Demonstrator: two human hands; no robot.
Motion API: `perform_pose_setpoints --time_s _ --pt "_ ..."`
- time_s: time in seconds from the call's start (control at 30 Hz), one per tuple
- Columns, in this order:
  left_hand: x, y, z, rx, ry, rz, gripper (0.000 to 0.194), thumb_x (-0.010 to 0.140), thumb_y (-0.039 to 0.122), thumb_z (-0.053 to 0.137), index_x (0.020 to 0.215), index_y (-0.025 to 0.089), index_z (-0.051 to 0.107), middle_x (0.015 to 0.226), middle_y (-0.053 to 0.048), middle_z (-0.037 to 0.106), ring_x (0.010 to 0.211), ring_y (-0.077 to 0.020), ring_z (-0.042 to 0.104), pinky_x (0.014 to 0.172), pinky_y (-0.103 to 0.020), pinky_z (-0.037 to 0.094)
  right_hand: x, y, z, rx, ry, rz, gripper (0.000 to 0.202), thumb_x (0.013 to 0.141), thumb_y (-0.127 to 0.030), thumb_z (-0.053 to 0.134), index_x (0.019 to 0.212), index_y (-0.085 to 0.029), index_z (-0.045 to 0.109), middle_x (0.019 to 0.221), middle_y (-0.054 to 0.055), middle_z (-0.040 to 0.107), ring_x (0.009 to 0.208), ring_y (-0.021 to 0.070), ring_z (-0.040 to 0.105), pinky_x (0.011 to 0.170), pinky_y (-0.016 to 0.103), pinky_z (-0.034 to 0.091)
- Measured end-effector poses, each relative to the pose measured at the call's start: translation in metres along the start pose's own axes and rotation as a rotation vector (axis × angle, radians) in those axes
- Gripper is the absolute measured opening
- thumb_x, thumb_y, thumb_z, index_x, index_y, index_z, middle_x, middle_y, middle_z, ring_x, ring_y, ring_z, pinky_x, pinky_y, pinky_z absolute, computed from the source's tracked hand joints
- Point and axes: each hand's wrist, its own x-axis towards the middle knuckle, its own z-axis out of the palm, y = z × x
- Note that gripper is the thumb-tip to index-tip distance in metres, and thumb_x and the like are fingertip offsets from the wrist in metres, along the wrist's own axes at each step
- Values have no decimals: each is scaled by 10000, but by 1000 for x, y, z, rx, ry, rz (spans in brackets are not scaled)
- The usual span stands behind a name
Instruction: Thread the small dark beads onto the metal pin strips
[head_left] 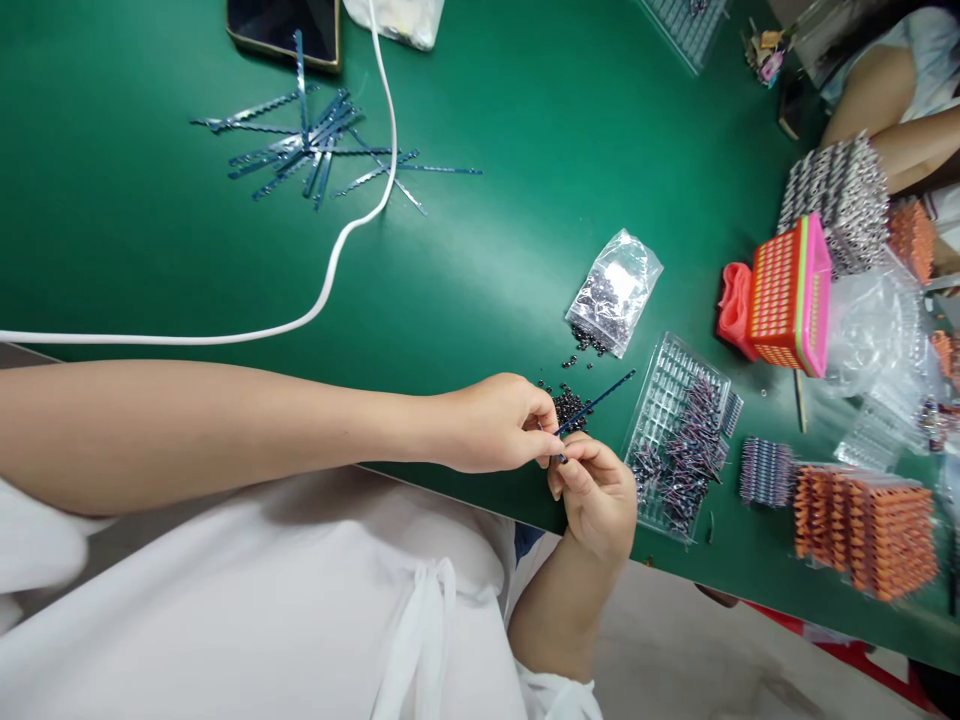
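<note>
My left hand [504, 424] reaches in from the left, its thumb and fingers pinched on a thin dark blue wavy strip [607, 392]. The strip slants up and to the right from the fingertips. Close against it, my right hand [601, 494] is closed in a pinch on a small dark bead [563, 458] at the strip's lower end; the fingers partly hide it. A heap of small dark beads [571, 410] lies just behind both hands. Beyond it is a clear plastic bag [616, 290] with more beads spilling from its mouth.
A clear tray [651, 420] of purplish pin-like pieces lies right of my hands. Blue strips [307, 145], a phone [289, 30] and a white cable [330, 275] are farther left. Baskets [784, 300] and orange stacks [862, 530] stand right. Another person's arm [915, 150] shows top right.
</note>
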Motion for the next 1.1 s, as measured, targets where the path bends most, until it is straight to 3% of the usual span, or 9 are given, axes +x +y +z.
perform_pose_setpoints --time_s 0.43,1.1 --pt "-1 1 0 -37 10 -21 174 801 312 630 777 147 683 691 -20 676 587 -126 516 516 -230 345 -1 0 2 -88 67 6 149 802 -323 759 823 -186 706 758 -4 612 514 79 557 424 210 452" --pt "-3 2 0 51 2 13 131 811 240 609 748 149 679 638 -12 663 506 -111 467 488 -233 321 -2 -1 -1 -128 0 10 81 799 -252 759 831 -194 714 769 5 622 595 108 595 460 230 496"
